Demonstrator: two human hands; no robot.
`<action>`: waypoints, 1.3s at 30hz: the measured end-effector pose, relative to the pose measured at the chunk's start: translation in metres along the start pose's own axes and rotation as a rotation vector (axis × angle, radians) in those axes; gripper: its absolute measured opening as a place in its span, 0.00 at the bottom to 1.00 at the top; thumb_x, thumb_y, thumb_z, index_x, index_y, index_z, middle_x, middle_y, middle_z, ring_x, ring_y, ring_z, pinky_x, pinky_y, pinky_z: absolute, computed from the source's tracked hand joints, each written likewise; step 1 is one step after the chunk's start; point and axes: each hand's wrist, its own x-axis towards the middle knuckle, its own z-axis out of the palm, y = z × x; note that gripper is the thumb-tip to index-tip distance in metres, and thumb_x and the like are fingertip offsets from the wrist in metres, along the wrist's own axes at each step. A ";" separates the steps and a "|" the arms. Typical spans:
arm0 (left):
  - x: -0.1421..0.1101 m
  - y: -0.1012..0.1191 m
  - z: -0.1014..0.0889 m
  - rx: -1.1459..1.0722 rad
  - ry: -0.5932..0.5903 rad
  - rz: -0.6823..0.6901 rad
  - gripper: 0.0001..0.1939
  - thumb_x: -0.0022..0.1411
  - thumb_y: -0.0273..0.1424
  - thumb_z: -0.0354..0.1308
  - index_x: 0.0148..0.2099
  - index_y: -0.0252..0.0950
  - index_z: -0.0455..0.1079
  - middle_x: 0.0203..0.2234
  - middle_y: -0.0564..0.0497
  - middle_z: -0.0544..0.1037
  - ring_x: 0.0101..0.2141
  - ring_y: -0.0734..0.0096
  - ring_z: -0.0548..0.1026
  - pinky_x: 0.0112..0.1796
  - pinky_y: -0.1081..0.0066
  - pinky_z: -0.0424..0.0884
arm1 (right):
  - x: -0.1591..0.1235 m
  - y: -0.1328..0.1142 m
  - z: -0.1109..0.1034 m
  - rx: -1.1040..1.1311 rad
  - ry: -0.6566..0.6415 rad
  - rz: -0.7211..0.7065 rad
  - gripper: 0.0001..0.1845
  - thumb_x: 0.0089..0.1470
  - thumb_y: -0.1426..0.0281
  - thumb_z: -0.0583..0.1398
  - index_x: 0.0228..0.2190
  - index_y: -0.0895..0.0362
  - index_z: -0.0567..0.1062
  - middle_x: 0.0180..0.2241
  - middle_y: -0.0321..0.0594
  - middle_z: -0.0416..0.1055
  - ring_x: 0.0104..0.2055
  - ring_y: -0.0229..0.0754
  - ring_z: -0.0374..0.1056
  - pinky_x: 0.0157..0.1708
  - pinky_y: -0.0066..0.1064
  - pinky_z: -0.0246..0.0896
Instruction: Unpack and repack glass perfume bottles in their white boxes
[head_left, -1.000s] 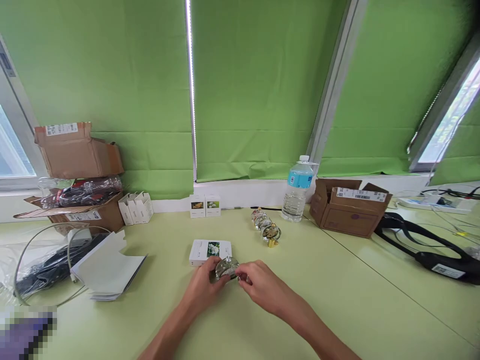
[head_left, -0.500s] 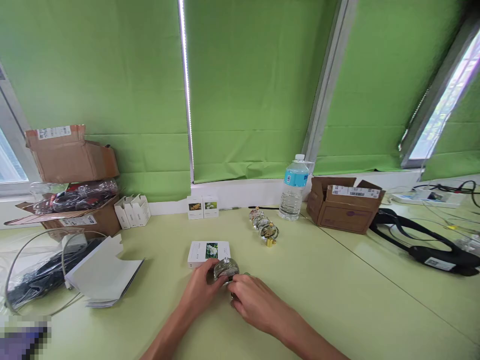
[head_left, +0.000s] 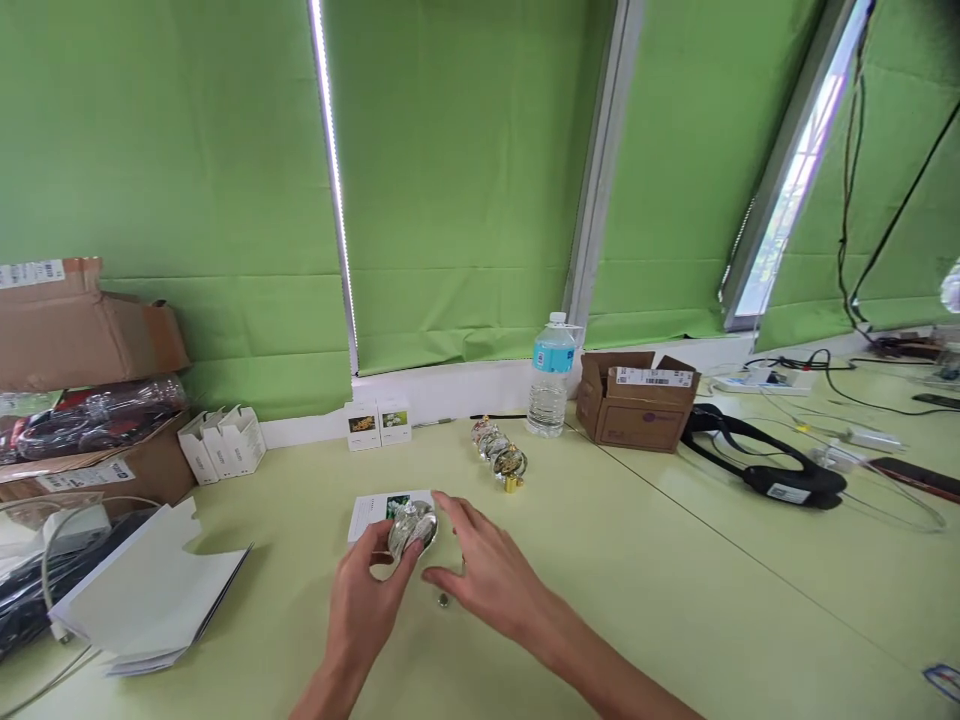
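Observation:
My left hand [head_left: 369,580] grips a rounded, silvery ornate metal piece [head_left: 412,528] between thumb and fingers, its shiny inner face showing on the right. Just right of it is my right hand [head_left: 484,565], fingers apart, thumb stretched out, with nothing visible in it. Below that thumb a small dark metallic bit [head_left: 443,600] lies on the table. Behind the held piece sits a white box [head_left: 371,513] with a flower picture, partly covered by the piece. Farther back, several similar ornate pieces [head_left: 491,445] in silver and gold stand in a row.
Two small white picture boxes [head_left: 379,425] stand by the wall. A water bottle [head_left: 551,385], a cardboard box [head_left: 637,405] and a black headset [head_left: 772,465] are at the right. Left are white cartons [head_left: 223,445], stacked cardboard boxes [head_left: 86,330] and folded white card [head_left: 154,590].
The view has turned right. My right hand has come away from the silvery piece and opened. The left hand has lifted and tilted the piece; a small metallic bit now shows on the table.

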 end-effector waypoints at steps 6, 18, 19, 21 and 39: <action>-0.012 0.023 0.004 -0.104 -0.035 -0.031 0.17 0.56 0.47 0.60 0.39 0.39 0.70 0.35 0.48 0.80 0.34 0.60 0.79 0.35 0.65 0.74 | -0.006 -0.010 0.022 -0.071 0.082 0.004 0.38 0.52 0.66 0.58 0.62 0.52 0.53 0.57 0.47 0.63 0.55 0.51 0.62 0.47 0.39 0.64; 0.001 0.000 0.010 -0.288 -0.177 -0.156 0.24 0.56 0.52 0.57 0.42 0.36 0.71 0.36 0.45 0.80 0.36 0.59 0.78 0.39 0.61 0.75 | 0.025 0.052 -0.030 -0.048 0.351 0.230 0.37 0.47 0.62 0.62 0.57 0.55 0.58 0.52 0.48 0.67 0.47 0.47 0.68 0.44 0.35 0.63; 0.001 -0.001 0.010 -0.304 -0.187 -0.170 0.24 0.54 0.52 0.57 0.40 0.36 0.71 0.34 0.45 0.80 0.34 0.59 0.78 0.39 0.61 0.75 | 0.028 0.063 -0.036 -0.089 0.371 0.289 0.37 0.47 0.63 0.62 0.57 0.56 0.58 0.50 0.48 0.68 0.46 0.47 0.68 0.44 0.35 0.63; 0.002 -0.004 0.010 -0.332 -0.194 -0.199 0.26 0.52 0.53 0.59 0.38 0.35 0.72 0.30 0.46 0.80 0.31 0.61 0.78 0.36 0.62 0.75 | 0.032 0.085 -0.046 -0.148 0.375 0.383 0.34 0.46 0.64 0.62 0.54 0.59 0.60 0.48 0.49 0.69 0.46 0.48 0.69 0.42 0.34 0.61; 0.007 -0.013 0.012 -0.449 -0.231 -0.418 0.25 0.44 0.51 0.65 0.34 0.33 0.71 0.24 0.47 0.78 0.20 0.72 0.72 0.22 0.73 0.66 | 0.034 0.145 -0.038 -0.256 0.197 0.587 0.34 0.42 0.67 0.67 0.48 0.60 0.60 0.40 0.50 0.70 0.39 0.49 0.70 0.32 0.29 0.53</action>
